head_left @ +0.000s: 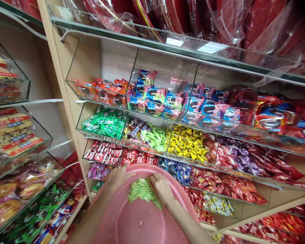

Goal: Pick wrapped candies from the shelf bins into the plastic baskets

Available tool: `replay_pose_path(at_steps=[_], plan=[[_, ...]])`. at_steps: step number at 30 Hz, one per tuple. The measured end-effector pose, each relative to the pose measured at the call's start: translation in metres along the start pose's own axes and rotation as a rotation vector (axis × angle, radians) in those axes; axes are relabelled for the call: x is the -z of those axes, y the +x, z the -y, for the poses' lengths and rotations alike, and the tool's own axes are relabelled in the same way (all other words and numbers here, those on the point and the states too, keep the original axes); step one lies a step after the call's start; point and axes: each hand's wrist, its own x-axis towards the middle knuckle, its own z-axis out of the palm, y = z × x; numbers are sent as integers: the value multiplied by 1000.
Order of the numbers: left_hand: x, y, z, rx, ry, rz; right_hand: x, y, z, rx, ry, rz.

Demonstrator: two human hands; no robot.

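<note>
A pink plastic basket [132, 220] tilts toward the shelves at the bottom centre, with a heap of light green candy wrappers [143, 191] near its far rim. My left hand [119, 178] rests on the basket's rim at the left of the heap, fingers curled over the edge. My right hand [161, 186] lies on the right side of the heap, fingers bent onto the candies. Directly above, a clear shelf bin holds the same light green candies [156, 139] beside Snickers bars [137, 130].
Clear acrylic bins hold green candies [104, 122], yellow candies [188, 142], red KitKat packs [103, 152], Oreo packs [155, 96] and red wrapped sweets [244, 159]. Packaged cakes [10, 128] fill the left shelving. Red wrapped goods [218, 17] hang above.
</note>
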Motion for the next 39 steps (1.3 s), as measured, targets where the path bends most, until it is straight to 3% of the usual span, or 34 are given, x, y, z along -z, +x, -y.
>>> replay_pose_path(at_steps=[15, 31, 39], plan=[[1, -1, -1, -1, 36, -21, -11, -3, 1, 13, -10, -106], [0, -2, -1, -9, 46, -39, -22, 3, 6, 18, -113, -89], [0, -1, -1, -10, 42, -31, -24, 2, 6, 9, -63, -129]])
